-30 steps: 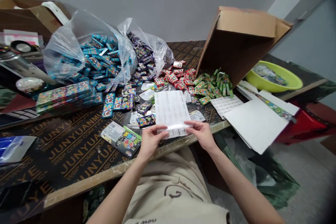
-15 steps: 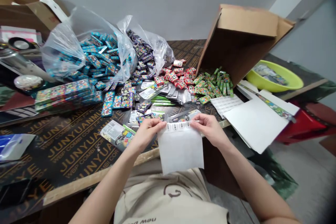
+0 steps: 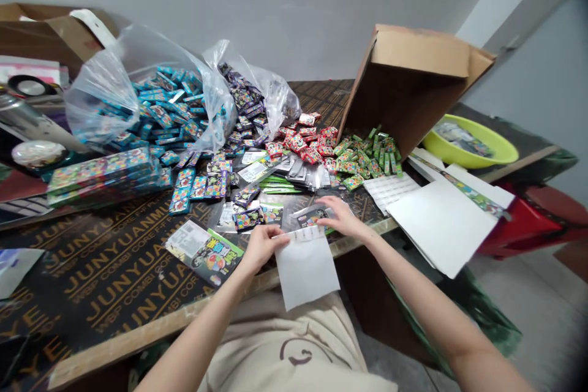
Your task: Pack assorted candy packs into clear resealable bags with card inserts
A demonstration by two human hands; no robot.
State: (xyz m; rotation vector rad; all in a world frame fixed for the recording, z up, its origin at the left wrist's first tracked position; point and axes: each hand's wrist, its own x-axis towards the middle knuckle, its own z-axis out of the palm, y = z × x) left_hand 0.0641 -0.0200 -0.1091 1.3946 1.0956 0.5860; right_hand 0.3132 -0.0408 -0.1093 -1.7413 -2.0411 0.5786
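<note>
My left hand (image 3: 261, 245) pinches the top left corner of a white sticker sheet (image 3: 307, 266) that hangs over the table's front edge; a row of small labels runs along its top. My right hand (image 3: 337, 215) reaches past the sheet, fingers spread over a clear packet (image 3: 309, 214) lying on the dark printed table (image 3: 114, 263). Small colourful packets lie just beyond the hands.
Two clear plastic bags hold blue packets (image 3: 160, 110) and purple packets (image 3: 245, 98). Red packets (image 3: 305, 138) and green packets (image 3: 367, 156) spill beside a tipped cardboard box (image 3: 413, 86). White sheets (image 3: 441, 223) and a yellow-green basin (image 3: 468, 141) lie at the right.
The sheet was flipped from lying on the table to hanging over the edge. My right hand has let go of it and moved forward onto the clear packet.
</note>
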